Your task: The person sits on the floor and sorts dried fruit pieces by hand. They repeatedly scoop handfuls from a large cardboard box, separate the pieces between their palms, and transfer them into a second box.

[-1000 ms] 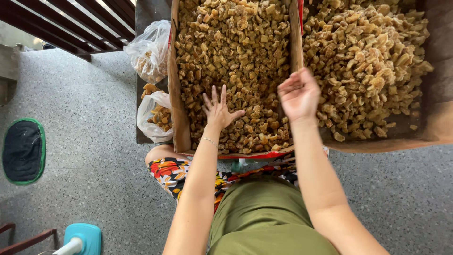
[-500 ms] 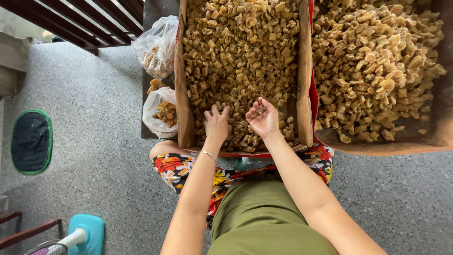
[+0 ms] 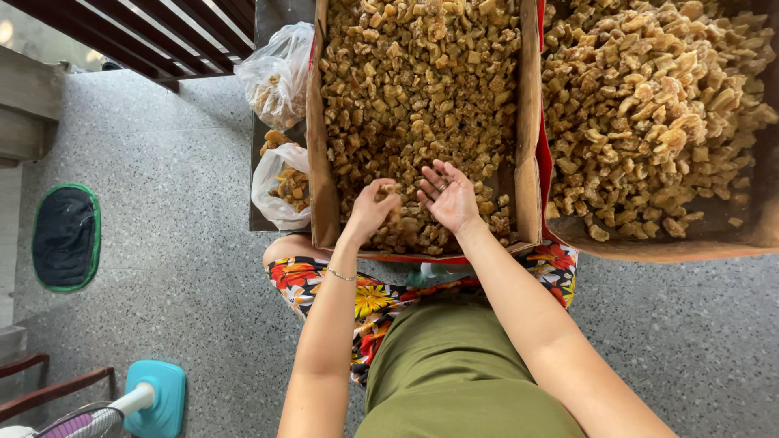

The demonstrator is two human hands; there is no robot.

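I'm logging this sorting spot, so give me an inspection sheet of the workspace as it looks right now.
Surface: grey speckled floor.
Job's things: left cardboard box and right cardboard box, both filled with brown chunks.
Clutter: two plastic bags of similar chunks beside the left box.
Hands: left hand cupped, fingers down on the chunks; right hand palm up, open.
Cables: nothing seen.
Surroundings: dark green-edged mat, teal fan base, wooden slats.
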